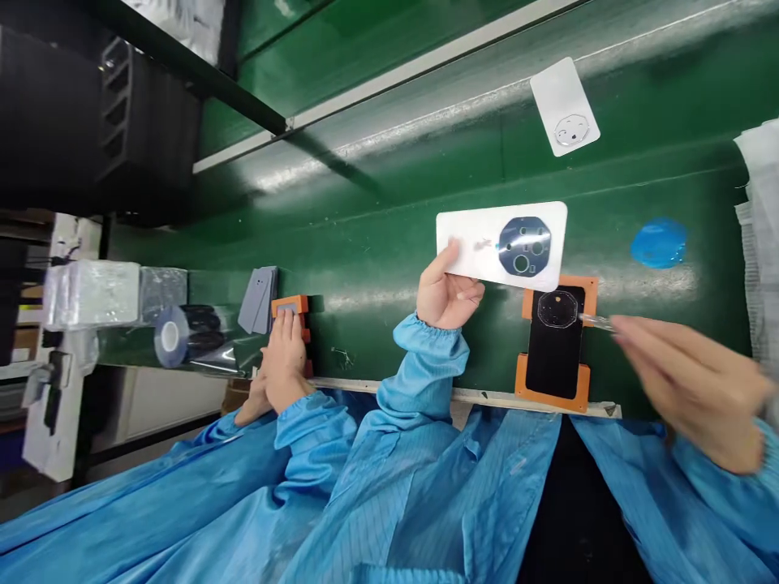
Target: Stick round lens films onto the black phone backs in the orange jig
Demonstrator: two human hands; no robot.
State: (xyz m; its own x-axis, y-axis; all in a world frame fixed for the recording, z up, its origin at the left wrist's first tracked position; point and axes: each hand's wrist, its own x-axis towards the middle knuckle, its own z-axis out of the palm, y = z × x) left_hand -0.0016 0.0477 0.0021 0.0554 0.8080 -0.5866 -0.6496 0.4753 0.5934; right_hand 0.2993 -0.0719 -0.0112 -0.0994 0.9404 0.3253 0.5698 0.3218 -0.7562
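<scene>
My left hand (pixel 443 294) grips one end of a white phone back panel (pixel 466 258), raised a little over the bench. A dark, shiny camera plate (pixel 525 246) with several round holes sits at the panel's other end. In my right hand (pixel 690 369), slightly blurred, is a thin light-coloured tool; its exact kind is unclear. The tool's tip (pixel 591 319) reaches the right edge of an orange fixture (pixel 557 400). Inside that fixture lies a black phone panel (pixel 551 361), with an octagonal outline (pixel 558 309) near its far end.
Another white panel (pixel 561 96) lies farther back on the green bench (pixel 377 235). A blue disc-like patch (pixel 659 243) is at right, near white sheets (pixel 763 227). At left, a co-worker's hands (pixel 283 357) press on an orange fixture (pixel 290 305), beside grey panels (pixel 258 300) and a film roll (pixel 174 334).
</scene>
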